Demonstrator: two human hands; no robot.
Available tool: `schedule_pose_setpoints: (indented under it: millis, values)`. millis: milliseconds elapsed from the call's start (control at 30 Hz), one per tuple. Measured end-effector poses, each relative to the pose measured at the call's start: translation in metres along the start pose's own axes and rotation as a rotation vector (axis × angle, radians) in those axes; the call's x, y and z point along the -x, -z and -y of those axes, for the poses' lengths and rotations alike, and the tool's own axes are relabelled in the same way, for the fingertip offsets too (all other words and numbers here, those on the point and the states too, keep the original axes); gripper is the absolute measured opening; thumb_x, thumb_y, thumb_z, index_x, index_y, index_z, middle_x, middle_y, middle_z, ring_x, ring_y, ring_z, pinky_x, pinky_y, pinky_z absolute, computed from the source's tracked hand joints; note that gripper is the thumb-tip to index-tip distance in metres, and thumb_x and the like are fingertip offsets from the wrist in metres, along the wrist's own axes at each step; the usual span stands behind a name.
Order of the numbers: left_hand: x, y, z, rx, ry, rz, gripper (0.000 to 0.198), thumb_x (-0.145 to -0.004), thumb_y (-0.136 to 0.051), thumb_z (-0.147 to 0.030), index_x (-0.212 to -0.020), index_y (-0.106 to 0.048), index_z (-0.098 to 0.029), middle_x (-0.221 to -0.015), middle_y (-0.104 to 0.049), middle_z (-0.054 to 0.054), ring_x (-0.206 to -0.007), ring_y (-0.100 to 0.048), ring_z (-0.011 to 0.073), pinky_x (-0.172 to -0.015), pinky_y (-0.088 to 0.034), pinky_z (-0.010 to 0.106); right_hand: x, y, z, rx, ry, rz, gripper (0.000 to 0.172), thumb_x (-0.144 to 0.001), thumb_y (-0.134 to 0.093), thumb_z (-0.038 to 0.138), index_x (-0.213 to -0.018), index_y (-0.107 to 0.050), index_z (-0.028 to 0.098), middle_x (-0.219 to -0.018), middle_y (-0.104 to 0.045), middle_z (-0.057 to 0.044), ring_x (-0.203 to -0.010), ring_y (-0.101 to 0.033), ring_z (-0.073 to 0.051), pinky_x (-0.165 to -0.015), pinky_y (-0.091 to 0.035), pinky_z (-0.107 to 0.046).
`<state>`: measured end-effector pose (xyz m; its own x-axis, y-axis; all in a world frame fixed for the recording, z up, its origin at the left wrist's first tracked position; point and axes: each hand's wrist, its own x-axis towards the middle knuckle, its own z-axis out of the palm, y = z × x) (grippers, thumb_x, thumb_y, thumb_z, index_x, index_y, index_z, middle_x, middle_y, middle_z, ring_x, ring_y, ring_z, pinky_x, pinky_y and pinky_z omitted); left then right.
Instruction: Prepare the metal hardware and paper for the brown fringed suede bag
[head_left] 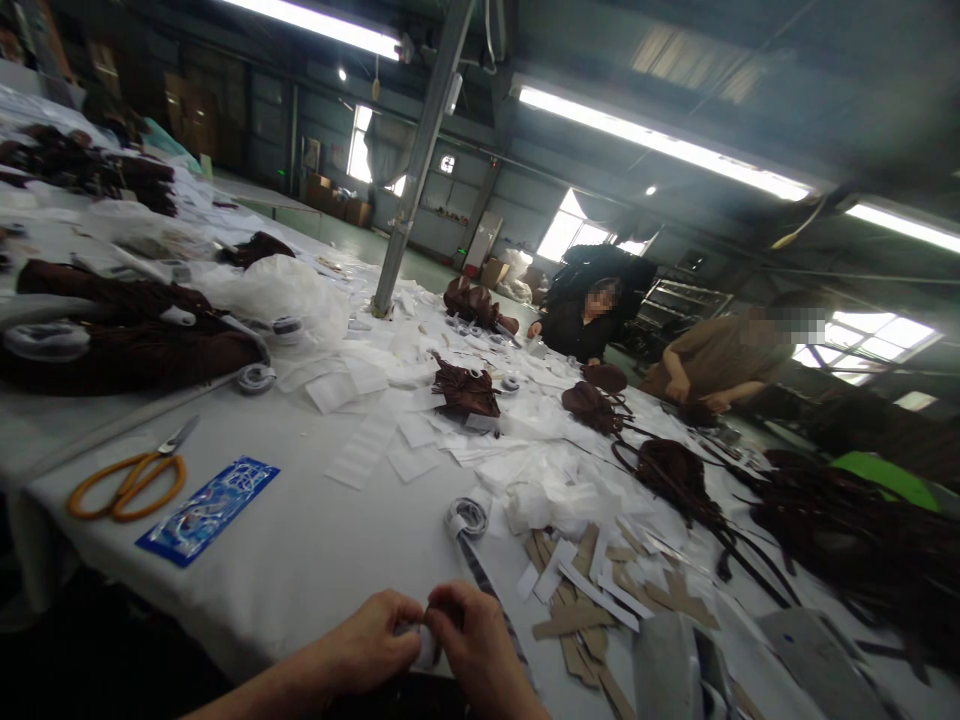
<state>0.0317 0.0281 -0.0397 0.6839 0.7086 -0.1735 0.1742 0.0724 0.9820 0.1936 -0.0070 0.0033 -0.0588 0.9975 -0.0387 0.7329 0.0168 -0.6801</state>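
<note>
At the near table edge, my left hand (379, 640) and my right hand (476, 640) meet with fingertips pinched. Between them shows a small white-and-grey piece (426, 648), mostly covered by the fingers, so its kind is unclear. A dark grey strap with a rolled end (466, 517) lies just beyond my right hand and runs down beside it. To the left lie orange-handled scissors (127, 485), blades pointing away, and a blue printed packet (210, 510).
Cardboard strips (577, 630) and crumpled white paper (559, 490) lie to the right. Brown bags (469, 390) and dark straps spread over the white table (300, 540). A metal post (420, 160) rises from it. Two people (581, 325) work across the table.
</note>
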Motion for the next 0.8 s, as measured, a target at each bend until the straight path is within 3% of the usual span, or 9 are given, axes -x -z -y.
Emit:
schedule_pose_setpoints:
  millis: [67, 200, 300, 433, 633, 733, 800]
  values:
    - [0.0, 0.0, -0.001, -0.042, -0.018, -0.009, 0.029, -0.063, -0.043, -0.016, -0.075, -0.07, -0.016, -0.061, -0.054, -0.005, -0.06, -0.045, 0.0123, -0.055, -0.031, 0.022, -0.004, 0.004, 0.009, 0.102, -0.016, -0.005, 0.013, -0.075, -0.06, 0.012, -0.072, -0.069, 0.019, -0.074, -0.066, -0.001, -0.074, -0.061, -0.017, -0.068, -0.041, -0.026]
    - [-0.005, 0.001, 0.003, -0.032, 0.012, -0.054, 0.019, -0.063, -0.046, -0.019, -0.066, -0.064, -0.015, -0.058, -0.053, -0.005, -0.061, -0.046, 0.0129, -0.057, -0.031, 0.023, -0.004, 0.0, 0.011, 0.311, 0.055, -0.02, 0.018, -0.077, -0.059, 0.007, -0.072, -0.07, 0.02, -0.074, -0.067, -0.002, -0.072, -0.061, -0.017, -0.065, -0.037, -0.026]
    - [-0.012, -0.001, 0.011, 0.039, 0.103, -0.082, 0.019, -0.067, -0.046, -0.03, -0.064, -0.059, -0.016, -0.049, -0.049, -0.005, -0.05, -0.043, 0.0123, -0.048, -0.028, 0.024, 0.0, -0.014, 0.0, 0.439, 0.195, -0.061, 0.021, -0.074, -0.057, 0.001, -0.07, -0.067, 0.019, -0.071, -0.065, -0.002, -0.07, -0.059, -0.017, -0.062, -0.034, -0.026]
    - [-0.02, -0.005, 0.022, 0.182, 0.237, -0.095, 0.024, -0.064, -0.048, -0.042, -0.058, -0.051, -0.019, -0.041, -0.047, -0.004, -0.038, -0.039, 0.0113, -0.04, -0.022, 0.022, 0.007, -0.033, -0.013, 0.433, 0.398, -0.196, 0.023, -0.067, -0.054, -0.003, -0.071, -0.06, 0.019, -0.072, -0.062, -0.002, -0.069, -0.053, -0.017, -0.061, -0.032, -0.027]
    - [-0.017, 0.0, 0.018, 0.425, 0.354, -0.086, 0.025, -0.061, -0.044, -0.043, -0.052, -0.047, -0.019, -0.044, -0.051, 0.0, -0.034, -0.033, 0.0072, -0.039, -0.023, 0.021, 0.009, -0.032, -0.009, 0.427, 0.568, -0.281, 0.026, -0.07, -0.046, 0.004, -0.087, -0.059, 0.019, -0.078, -0.063, -0.003, -0.07, -0.052, -0.02, -0.066, -0.032, -0.031]
    - [-0.017, 0.004, 0.015, 0.5, 0.377, -0.107, 0.025, -0.059, -0.04, -0.041, -0.051, -0.048, -0.018, -0.047, -0.053, 0.001, -0.034, -0.032, 0.0059, -0.04, -0.027, 0.021, 0.009, -0.034, -0.014, 0.43, 0.63, -0.324, 0.038, -0.073, -0.043, 0.007, -0.106, -0.059, 0.019, -0.094, -0.068, -0.005, -0.081, -0.058, -0.021, -0.074, -0.033, -0.034]
    - [-0.019, 0.003, 0.015, 0.504, 0.357, -0.132, 0.025, -0.058, -0.045, -0.042, -0.053, -0.049, -0.018, -0.046, -0.053, 0.001, -0.033, -0.032, 0.0057, -0.039, -0.027, 0.021, 0.009, -0.043, -0.023, 0.443, 0.657, -0.43, 0.046, -0.073, -0.041, 0.006, -0.115, -0.056, 0.019, -0.103, -0.069, -0.005, -0.089, -0.06, -0.021, -0.08, -0.032, -0.036]
